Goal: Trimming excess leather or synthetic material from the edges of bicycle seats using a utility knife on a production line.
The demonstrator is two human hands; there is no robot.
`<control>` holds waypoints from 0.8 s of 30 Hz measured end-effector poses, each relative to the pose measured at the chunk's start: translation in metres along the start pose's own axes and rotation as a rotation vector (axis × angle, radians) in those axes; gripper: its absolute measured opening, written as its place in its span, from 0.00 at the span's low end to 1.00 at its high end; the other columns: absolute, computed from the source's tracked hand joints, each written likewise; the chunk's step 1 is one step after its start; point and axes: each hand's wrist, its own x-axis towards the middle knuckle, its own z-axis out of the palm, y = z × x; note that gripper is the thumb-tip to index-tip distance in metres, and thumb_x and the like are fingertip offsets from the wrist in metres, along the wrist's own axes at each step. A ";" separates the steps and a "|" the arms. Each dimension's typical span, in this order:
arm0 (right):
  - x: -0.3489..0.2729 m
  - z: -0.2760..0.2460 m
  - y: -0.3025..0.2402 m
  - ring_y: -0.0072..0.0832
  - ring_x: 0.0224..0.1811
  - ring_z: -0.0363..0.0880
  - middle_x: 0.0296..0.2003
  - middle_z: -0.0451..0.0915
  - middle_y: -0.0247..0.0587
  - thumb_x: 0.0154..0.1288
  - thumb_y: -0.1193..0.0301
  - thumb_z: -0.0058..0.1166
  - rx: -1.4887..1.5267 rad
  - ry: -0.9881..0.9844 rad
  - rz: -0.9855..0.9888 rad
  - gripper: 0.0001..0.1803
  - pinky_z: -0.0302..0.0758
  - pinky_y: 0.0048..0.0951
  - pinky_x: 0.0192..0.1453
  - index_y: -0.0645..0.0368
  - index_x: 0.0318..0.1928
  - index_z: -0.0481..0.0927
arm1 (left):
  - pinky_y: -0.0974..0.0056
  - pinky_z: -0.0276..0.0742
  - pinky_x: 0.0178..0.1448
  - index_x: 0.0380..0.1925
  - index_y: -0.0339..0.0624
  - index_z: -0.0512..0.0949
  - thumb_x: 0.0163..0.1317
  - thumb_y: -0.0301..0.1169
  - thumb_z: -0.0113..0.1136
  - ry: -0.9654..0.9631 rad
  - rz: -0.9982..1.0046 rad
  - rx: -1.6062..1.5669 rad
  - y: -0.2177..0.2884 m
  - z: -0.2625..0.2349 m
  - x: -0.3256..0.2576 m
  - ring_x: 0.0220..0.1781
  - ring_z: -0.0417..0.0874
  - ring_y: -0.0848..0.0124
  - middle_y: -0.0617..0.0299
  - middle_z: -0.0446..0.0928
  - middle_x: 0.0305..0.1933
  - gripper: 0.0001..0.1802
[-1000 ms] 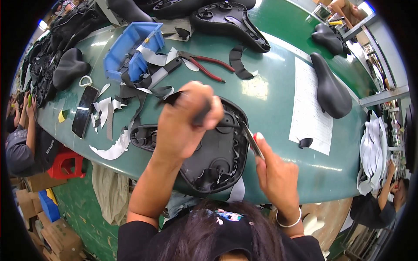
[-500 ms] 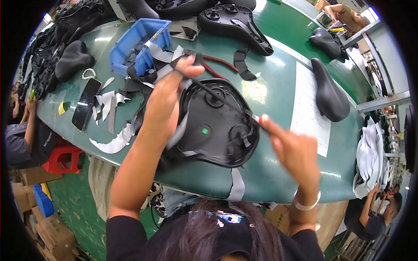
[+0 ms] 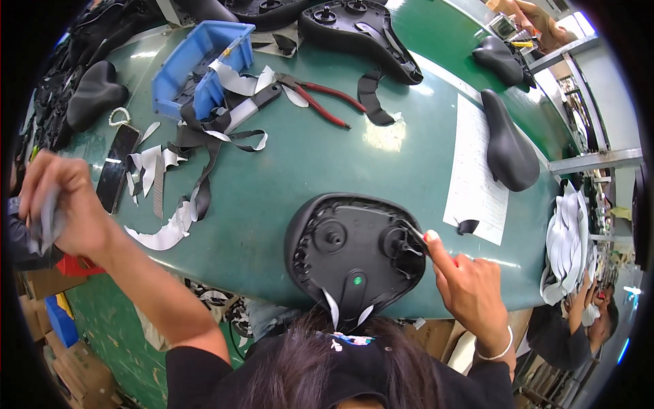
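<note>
An upturned black bicycle saddle lies at the table's near edge, its hollow underside up and its narrow end toward me. My right hand is closed round a slim metal tool with a bit of red at the handle. The tool's tip is at the saddle's right rim, beside a round post. Well away at the far left, my left hand pinches a grey strip scrap, blurred by motion. Pale strip ends stick up near the saddle's narrow end.
Red-handled pliers, a blue bin, strip scraps and a phone lie on the green table. A printed sheet and another saddle are at right. Other people work at the left and right edges.
My left hand has swung from over the saddle to the far left with the strip. The saddle has turned and come nearer me. The pliers, partly hidden before, are in full view.
</note>
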 end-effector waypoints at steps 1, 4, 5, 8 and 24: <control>-0.002 0.000 -0.003 0.34 0.14 0.66 0.15 0.66 0.36 0.56 0.72 0.56 0.035 0.012 0.037 0.32 0.59 0.36 0.22 0.43 0.63 0.69 | 0.57 0.67 0.47 0.21 0.44 0.70 0.71 0.37 0.38 -0.086 -0.152 0.046 0.000 -0.003 0.011 0.36 0.74 0.71 0.65 0.72 0.24 0.20; 0.002 -0.007 0.006 0.34 0.13 0.67 0.15 0.68 0.37 0.57 0.72 0.55 0.009 0.051 0.080 0.30 0.60 0.37 0.20 0.44 0.63 0.69 | 0.62 0.71 0.32 0.29 0.39 0.74 0.67 0.35 0.51 -0.118 -0.356 1.442 -0.045 -0.056 0.034 0.25 0.77 0.72 0.62 0.77 0.27 0.12; 0.005 -0.005 0.017 0.35 0.13 0.67 0.15 0.68 0.37 0.58 0.72 0.54 0.106 0.035 0.061 0.30 0.60 0.37 0.20 0.45 0.63 0.69 | 0.64 0.71 0.29 0.31 0.37 0.75 0.64 0.36 0.55 -0.095 -0.453 1.750 -0.064 -0.065 0.027 0.24 0.78 0.72 0.61 0.77 0.26 0.12; 0.011 -0.004 0.027 0.39 0.14 0.68 0.14 0.70 0.37 0.58 0.72 0.53 0.285 -0.003 0.052 0.29 0.60 0.38 0.21 0.45 0.62 0.69 | 0.65 0.75 0.32 0.38 0.32 0.77 0.60 0.41 0.62 -0.206 -0.602 2.383 -0.058 -0.075 -0.038 0.26 0.81 0.68 0.57 0.80 0.27 0.19; -0.012 0.082 -0.042 0.49 0.20 0.75 0.20 0.77 0.50 0.62 0.73 0.53 0.483 0.301 0.299 0.29 0.69 0.41 0.23 0.60 0.63 0.63 | 0.64 0.74 0.54 0.57 0.35 0.59 0.47 0.21 0.63 0.244 -0.369 1.397 -0.170 -0.057 -0.099 0.49 0.75 0.69 0.55 0.70 0.50 0.36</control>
